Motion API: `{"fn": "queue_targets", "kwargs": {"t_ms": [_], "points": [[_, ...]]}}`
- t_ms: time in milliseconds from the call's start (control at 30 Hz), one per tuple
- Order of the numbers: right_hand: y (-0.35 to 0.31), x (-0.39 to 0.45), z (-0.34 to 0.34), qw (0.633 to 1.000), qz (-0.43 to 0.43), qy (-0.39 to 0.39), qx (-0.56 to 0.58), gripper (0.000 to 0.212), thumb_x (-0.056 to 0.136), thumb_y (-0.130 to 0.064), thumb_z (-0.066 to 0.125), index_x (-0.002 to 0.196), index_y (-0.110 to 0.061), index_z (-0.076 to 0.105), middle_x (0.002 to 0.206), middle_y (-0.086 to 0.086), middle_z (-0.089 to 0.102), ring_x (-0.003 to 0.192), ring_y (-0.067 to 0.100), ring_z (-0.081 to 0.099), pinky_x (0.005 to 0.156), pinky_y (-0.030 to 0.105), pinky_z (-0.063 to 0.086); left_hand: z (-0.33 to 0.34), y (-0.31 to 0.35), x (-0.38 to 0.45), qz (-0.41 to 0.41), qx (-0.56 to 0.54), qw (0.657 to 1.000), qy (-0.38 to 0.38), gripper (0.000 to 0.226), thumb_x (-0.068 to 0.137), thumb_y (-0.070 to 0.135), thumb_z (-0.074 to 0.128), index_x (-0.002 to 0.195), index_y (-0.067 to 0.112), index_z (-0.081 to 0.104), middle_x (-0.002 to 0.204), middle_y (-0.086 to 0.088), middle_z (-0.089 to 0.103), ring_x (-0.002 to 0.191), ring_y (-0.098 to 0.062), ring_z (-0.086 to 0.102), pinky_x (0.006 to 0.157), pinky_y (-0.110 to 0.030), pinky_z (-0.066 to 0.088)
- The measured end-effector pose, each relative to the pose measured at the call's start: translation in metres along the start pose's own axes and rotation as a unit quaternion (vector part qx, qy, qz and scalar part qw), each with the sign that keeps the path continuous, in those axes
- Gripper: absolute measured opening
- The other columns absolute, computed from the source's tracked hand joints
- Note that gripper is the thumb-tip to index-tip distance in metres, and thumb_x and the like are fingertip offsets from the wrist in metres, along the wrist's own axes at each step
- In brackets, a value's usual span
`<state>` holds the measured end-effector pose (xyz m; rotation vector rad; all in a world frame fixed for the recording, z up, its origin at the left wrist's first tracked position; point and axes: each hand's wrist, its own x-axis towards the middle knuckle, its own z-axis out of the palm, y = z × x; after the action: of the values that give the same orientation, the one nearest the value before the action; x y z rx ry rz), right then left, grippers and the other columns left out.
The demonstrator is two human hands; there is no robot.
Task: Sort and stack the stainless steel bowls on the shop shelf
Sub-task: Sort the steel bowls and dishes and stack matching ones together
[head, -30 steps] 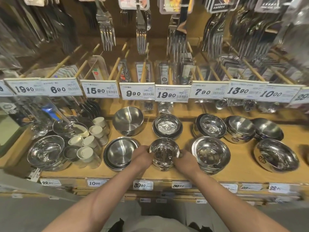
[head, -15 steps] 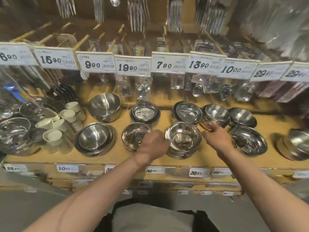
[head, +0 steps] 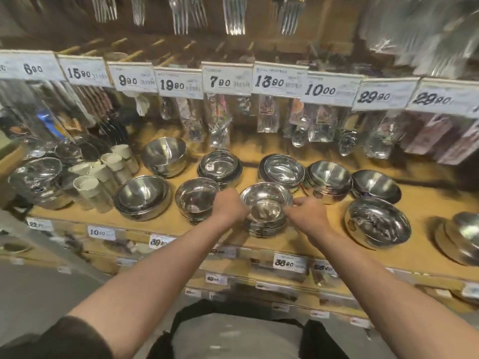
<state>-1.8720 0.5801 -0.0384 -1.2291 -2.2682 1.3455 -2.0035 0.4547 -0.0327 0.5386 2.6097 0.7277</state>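
Both hands at the middle stack (head: 265, 211)
Left hand (head: 229, 206) and right hand (head: 307, 215) curl onto its rim; grip looks closed. Lift evenly, keeping bowls nested and level.

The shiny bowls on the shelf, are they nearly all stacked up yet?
Partly. Several nested stacks already stand on the wooden shelf, like the stack at front left and the one behind it to the right. Right now the left hand and right hand are at either side of the middle stack. The bowls on the right sit tilted, so they probably still need tidying.
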Motion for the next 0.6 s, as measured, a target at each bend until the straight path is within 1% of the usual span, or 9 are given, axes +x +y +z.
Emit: {"fn": "queue_targets", "kwargs": {"t_ms": [100, 167, 233, 267, 333, 400, 500, 567, 600], "points": [[0.005, 0.003, 0.001, 0.998, 0.045, -0.006, 0.049, 0.014, 0.086, -0.016, 0.078, 0.08, -0.004, 0.073, 0.075, 0.008, 0.074, 0.066, 0.019, 0.067, 0.065, 0.038, 0.061, 0.003, 0.002, 0.001, -0.011, 0.012, 1.0, 0.014, 0.026, 0.084, 0.018, 0.073, 0.072, 0.011, 0.051, 0.073, -0.001, 0.055, 0.063, -0.012, 0.054, 0.041, -0.021, 0.031], [0.008, 0.006, 0.003, 0.996, 0.056, -0.009, 0.068, 0.011, 0.086, -0.012, 0.077, 0.081, -0.005, 0.07, 0.077, 0.009, 0.073, 0.062, 0.016, 0.066, 0.061, 0.034, 0.06, 0.004, 0.002, 0.001, -0.016, 0.035, 0.999, 0.018, 0.027, 0.082, 0.013, 0.069, 0.066, 0.012, 0.048, 0.068, -0.001, 0.052, 0.057, -0.01, 0.047, 0.041, -0.022, 0.03], [0.008, 0.007, 0.003, 0.996, 0.056, -0.014, 0.068, 0.009, 0.087, -0.009, 0.074, 0.084, -0.005, 0.067, 0.075, 0.007, 0.071, 0.058, 0.014, 0.064, 0.054, 0.028, 0.056, 0.004, 0.003, 0.002, -0.02, 0.053, 0.998, 0.017, 0.023, 0.08, 0.009, 0.065, 0.063, 0.011, 0.05, 0.066, -0.002, 0.052, 0.056, -0.012, 0.047, 0.041, -0.023, 0.032], [0.008, 0.007, 0.004, 0.996, 0.054, -0.017, 0.063, 0.007, 0.087, -0.007, 0.072, 0.087, -0.001, 0.068, 0.073, 0.007, 0.07, 0.057, 0.013, 0.064, 0.056, 0.031, 0.058, 0.002, 0.004, 0.002, -0.024, 0.057, 0.998, 0.017, 0.021, 0.079, 0.008, 0.064, 0.064, 0.011, 0.05, 0.067, -0.002, 0.052, 0.057, -0.013, 0.048, 0.041, -0.024, 0.033], [0.007, 0.008, 0.004, 0.997, 0.053, -0.017, 0.053, 0.014, 0.087, -0.003, 0.069, 0.092, 0.009, 0.067, 0.071, 0.01, 0.068, 0.056, 0.014, 0.064, 0.067, 0.043, 0.061, -0.002, 0.007, 0.003, -0.025, 0.064, 0.998, 0.009, 0.018, 0.078, 0.007, 0.065, 0.065, 0.01, 0.052, 0.068, -0.002, 0.054, 0.057, -0.013, 0.05, 0.04, -0.023, 0.034], [0.006, 0.008, 0.003, 0.998, 0.044, -0.012, 0.047, 0.021, 0.085, -0.004, 0.068, 0.095, 0.013, 0.067, 0.073, 0.013, 0.066, 0.061, 0.018, 0.062, 0.069, 0.047, 0.06, -0.007, 0.01, 0.005, -0.022, 0.071, 0.997, -0.002, 0.017, 0.079, 0.008, 0.065, 0.067, 0.01, 0.053, 0.069, -0.002, 0.055, 0.06, -0.014, 0.052, 0.041, -0.023, 0.035], [0.005, 0.005, 0.002, 0.999, 0.021, -0.019, 0.017, 0.017, 0.083, -0.013, 0.072, 0.085, 0.003, 0.07, 0.075, 0.014, 0.066, 0.067, 0.022, 0.058, 0.064, 0.043, 0.054, -0.009, 0.012, 0.006, -0.015, 0.075, 0.997, -0.002, 0.011, 0.08, 0.007, 0.063, 0.073, 0.008, 0.054, 0.076, -0.005, 0.057, 0.063, -0.016, 0.053, 0.045, -0.024, 0.037], [0.007, 0.003, 0.003, 1.0, 0.007, -0.025, -0.004, 0.016, 0.082, -0.017, 0.073, 0.072, -0.009, 0.063, 0.071, 0.008, 0.065, 0.066, 0.02, 0.055, 0.058, 0.033, 0.045, -0.008, 0.01, 0.006, -0.009, 0.073, 0.997, 0.008, 0.005, 0.082, 0.007, 0.061, 0.085, 0.006, 0.058, 0.085, -0.007, 0.059, 0.073, -0.022, 0.056, 0.055, -0.028, 0.043], [0.008, 0.003, 0.004, 1.0, 0.003, -0.026, -0.01, 0.021, 0.082, -0.018, 0.073, 0.068, -0.013, 0.058, 0.068, 0.005, 0.062, 0.064, 0.019, 0.054, 0.056, 0.031, 0.042, -0.006, 0.009, 0.006, -0.008, 0.069, 0.997, 0.013, 0.01, 0.082, 0.006, 0.061, 0.093, 0.006, 0.06, 0.089, -0.008, 0.059, 0.078, -0.025, 0.057, 0.059, -0.031, 0.044]]}}
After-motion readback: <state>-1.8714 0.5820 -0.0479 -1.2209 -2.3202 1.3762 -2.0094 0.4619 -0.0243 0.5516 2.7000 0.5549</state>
